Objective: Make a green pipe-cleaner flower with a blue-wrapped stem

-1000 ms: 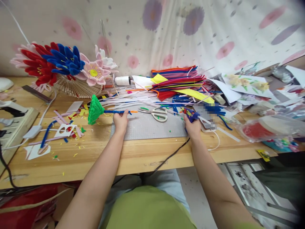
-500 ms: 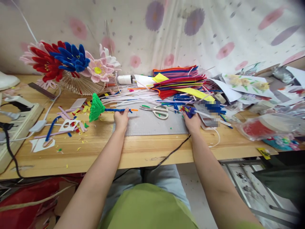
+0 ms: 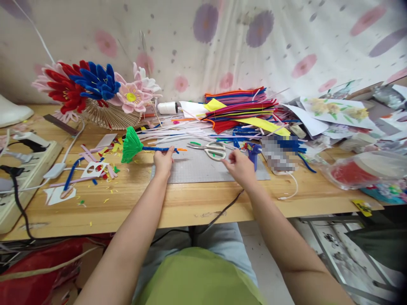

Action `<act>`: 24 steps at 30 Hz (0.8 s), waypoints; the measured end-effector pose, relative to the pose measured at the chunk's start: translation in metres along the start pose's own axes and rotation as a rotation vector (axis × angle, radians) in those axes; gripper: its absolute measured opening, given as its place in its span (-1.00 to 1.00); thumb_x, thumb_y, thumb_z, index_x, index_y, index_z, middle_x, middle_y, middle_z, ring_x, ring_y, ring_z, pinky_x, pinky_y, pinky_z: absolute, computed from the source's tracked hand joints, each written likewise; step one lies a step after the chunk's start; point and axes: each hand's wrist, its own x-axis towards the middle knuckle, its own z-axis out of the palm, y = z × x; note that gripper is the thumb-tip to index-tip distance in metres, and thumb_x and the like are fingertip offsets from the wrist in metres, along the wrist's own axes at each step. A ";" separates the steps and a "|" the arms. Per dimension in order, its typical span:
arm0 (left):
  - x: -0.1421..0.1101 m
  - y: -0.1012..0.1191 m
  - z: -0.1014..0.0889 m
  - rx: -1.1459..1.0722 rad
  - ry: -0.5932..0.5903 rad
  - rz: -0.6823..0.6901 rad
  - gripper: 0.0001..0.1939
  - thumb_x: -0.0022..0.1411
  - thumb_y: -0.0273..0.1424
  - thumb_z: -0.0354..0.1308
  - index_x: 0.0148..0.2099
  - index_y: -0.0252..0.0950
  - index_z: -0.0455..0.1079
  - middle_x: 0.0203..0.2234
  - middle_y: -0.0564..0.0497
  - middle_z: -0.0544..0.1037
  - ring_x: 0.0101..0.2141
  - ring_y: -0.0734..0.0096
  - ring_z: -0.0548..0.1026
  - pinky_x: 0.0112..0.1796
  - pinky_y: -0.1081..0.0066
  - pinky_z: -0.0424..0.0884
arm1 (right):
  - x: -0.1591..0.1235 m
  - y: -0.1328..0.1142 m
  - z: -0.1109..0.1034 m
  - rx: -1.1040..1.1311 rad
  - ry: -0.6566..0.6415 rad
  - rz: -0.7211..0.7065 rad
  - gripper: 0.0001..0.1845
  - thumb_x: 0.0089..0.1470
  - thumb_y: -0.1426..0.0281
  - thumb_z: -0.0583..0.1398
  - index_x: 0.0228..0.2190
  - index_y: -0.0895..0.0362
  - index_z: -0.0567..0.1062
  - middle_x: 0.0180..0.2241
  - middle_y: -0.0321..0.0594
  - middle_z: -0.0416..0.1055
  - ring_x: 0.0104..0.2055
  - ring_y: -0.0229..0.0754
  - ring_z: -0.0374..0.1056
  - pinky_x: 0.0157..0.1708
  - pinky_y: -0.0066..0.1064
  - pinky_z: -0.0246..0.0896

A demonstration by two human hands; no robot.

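Note:
My left hand (image 3: 163, 160) is closed on the blue stem of a green pipe-cleaner flower (image 3: 131, 145), whose head points left above the wooden table (image 3: 127, 203). An orange tip sticks out to the right of the fist. My right hand (image 3: 241, 165) hovers over the grey cutting mat (image 3: 203, 169) with its fingers loosely curled and nothing in them. It lies between the white-handled scissors (image 3: 212, 150) and a blue glue gun (image 3: 253, 151) that stands on the mat's right edge.
A heap of coloured pipe cleaners (image 3: 238, 112) fills the back of the table. A fan with red, blue and pink flowers (image 3: 95, 91) stands at the back left. Paper cut-outs and scraps (image 3: 82, 173) lie left, a power strip (image 3: 22, 169) far left, papers and bags right.
My right hand has let go of the blue glue gun, which now stands on the mat, and has moved left toward the scissors. The left hand has kept holding the flower stem.

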 end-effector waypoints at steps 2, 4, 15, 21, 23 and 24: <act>-0.003 0.003 0.001 0.007 -0.013 -0.008 -0.81 -0.09 -0.35 0.20 -0.55 -0.37 0.30 -0.70 0.09 0.41 -0.78 0.69 0.14 -0.73 0.55 0.07 | 0.016 -0.024 0.015 0.050 -0.005 -0.272 -0.77 0.01 0.20 0.11 -0.40 0.12 0.32 -0.41 -0.17 0.35 -0.34 -0.15 0.24 -0.33 -0.36 0.09; -0.006 0.006 0.002 0.012 -0.026 -0.023 -0.83 -0.08 -0.38 0.19 -0.54 -0.37 0.31 -0.70 0.09 0.41 -0.79 0.70 0.13 -0.74 0.56 0.06 | 0.029 -0.045 0.032 0.074 0.028 -0.477 -0.77 0.02 0.25 0.13 -0.30 0.14 0.34 -0.30 -0.11 0.37 -0.22 -0.08 0.24 -0.23 -0.32 0.09; -0.006 0.006 0.005 -0.038 -0.069 -0.079 -0.86 -0.06 -0.43 0.19 -0.53 -0.39 0.31 -0.69 0.06 0.44 -0.81 0.72 0.10 -0.76 0.56 0.04 | 0.049 -0.079 0.077 0.034 -0.007 -0.704 -0.71 0.10 0.23 0.05 -0.23 0.18 0.34 -0.30 -0.06 0.39 -0.23 -0.06 0.23 -0.26 -0.29 0.03; -0.005 0.007 0.004 -0.043 -0.086 -0.104 -0.87 -0.05 -0.44 0.18 -0.51 -0.41 0.32 -0.73 0.09 0.40 -0.81 0.72 0.09 -0.77 0.56 0.04 | 0.050 -0.077 0.079 0.020 0.028 -0.716 -0.70 0.13 0.22 0.00 -0.27 0.18 0.35 -0.34 -0.09 0.40 -0.26 -0.10 0.23 -0.29 -0.33 0.00; -0.006 0.008 0.004 -0.046 -0.092 -0.100 -0.87 -0.06 -0.44 0.19 -0.52 -0.40 0.31 -0.75 0.12 0.37 -0.81 0.71 0.10 -0.77 0.57 0.05 | 0.050 -0.077 0.079 0.034 0.034 -0.698 -0.69 0.14 0.20 -0.02 -0.29 0.17 0.36 -0.37 -0.11 0.40 -0.28 -0.12 0.23 -0.30 -0.34 -0.01; -0.006 0.007 0.004 -0.050 -0.095 -0.096 -0.86 -0.07 -0.45 0.20 -0.53 -0.39 0.30 -0.75 0.12 0.36 -0.81 0.71 0.11 -0.76 0.57 0.05 | 0.050 -0.077 0.079 0.046 0.036 -0.687 -0.69 0.14 0.20 -0.02 -0.31 0.16 0.36 -0.38 -0.11 0.40 -0.29 -0.13 0.23 -0.31 -0.34 -0.01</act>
